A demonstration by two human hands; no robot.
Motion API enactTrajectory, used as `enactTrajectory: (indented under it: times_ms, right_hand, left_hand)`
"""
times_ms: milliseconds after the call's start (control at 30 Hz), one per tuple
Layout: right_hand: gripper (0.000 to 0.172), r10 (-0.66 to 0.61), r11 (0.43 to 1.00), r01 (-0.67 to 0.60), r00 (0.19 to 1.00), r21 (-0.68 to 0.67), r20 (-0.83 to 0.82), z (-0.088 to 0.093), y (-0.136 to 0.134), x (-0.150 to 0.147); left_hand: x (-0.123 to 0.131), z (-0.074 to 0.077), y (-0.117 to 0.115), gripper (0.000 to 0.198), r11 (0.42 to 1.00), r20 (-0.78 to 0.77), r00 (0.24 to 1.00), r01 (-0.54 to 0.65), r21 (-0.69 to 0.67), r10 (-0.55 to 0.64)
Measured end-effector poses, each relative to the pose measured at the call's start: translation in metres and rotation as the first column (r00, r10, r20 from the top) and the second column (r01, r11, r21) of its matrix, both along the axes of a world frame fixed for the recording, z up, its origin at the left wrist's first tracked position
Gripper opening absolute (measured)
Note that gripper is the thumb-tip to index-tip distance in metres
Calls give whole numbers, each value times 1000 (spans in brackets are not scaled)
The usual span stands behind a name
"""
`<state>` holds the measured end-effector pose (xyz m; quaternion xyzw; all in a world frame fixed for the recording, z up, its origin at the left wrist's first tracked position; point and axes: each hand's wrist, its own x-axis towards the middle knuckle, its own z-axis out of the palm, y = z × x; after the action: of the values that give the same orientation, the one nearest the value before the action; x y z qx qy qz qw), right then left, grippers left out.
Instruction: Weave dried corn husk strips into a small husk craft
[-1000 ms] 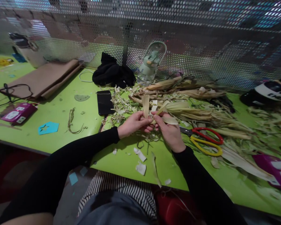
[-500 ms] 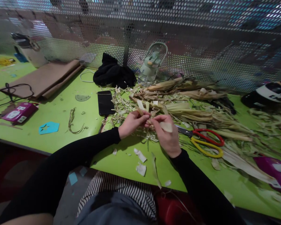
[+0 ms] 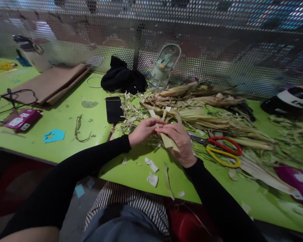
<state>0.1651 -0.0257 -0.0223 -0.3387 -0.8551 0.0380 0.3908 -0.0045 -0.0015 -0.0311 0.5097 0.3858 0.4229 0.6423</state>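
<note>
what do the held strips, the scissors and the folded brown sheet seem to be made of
Held strips: probably dried husk, matte, pale and thin like the leaf pile.
Scissors: likely metal blades, grey with a slight sheen; smooth red and yellow handles suggest plastic.
Brown sheet: dull, smooth, softly folded; paper or leather-like material, hard to tell.

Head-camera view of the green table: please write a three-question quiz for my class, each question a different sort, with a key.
1. Multiple choice: what does the bare right hand hold?
A) a black cloth bundle
B) a flat, pale husk strip
C) a purple plastic box

2. True or false: the metal scissors with red and yellow loops lie nearer the right hand than the bare left hand.

3. Fill in: the blue paper piece has a ____-shaped hole.

Key: 1 B; 2 true; 3 star.
</note>
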Motion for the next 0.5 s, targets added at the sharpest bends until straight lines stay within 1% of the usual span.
enactTrajectory:
  times_ms: [33,100,167,233,333,400,467,500]
  right_hand:
    - [23,-3,1000,3,1000,18,8,0,0,0]
    - [23,-30,999,29,999,34,11,1,2,2]
    - [23,-67,997,67,998,36,10,3,5,4]
    - [22,-72,997,71,997,22,30,4,8,7]
    - [20,-4,1000,6,997,-29,73,4,10,8]
    - [19,28,997,-23,997,-67,71,4,10,8]
    - [18,12,990,-11,1000,-138,7,3,9,7]
    - [19,-21,981,11,998,-192,-52,2,9,6]
  left_hand:
    - [-1,1,2,19,997,79,997,18,-75,-12]
    - [-2,4,4,26,982,185,983,45,-181,-11]
    - [-5,7,5,31,971,254,967,63,-231,-2]
    - [-6,10,3,27,965,301,954,69,-253,11]
    - [-7,11,2,17,963,308,951,62,-262,23]
    - [-7,10,3,20,965,271,962,61,-255,11]
    - [-7,7,5,25,970,226,974,70,-233,-16]
    - [-8,6,5,27,974,207,978,85,-211,-40]
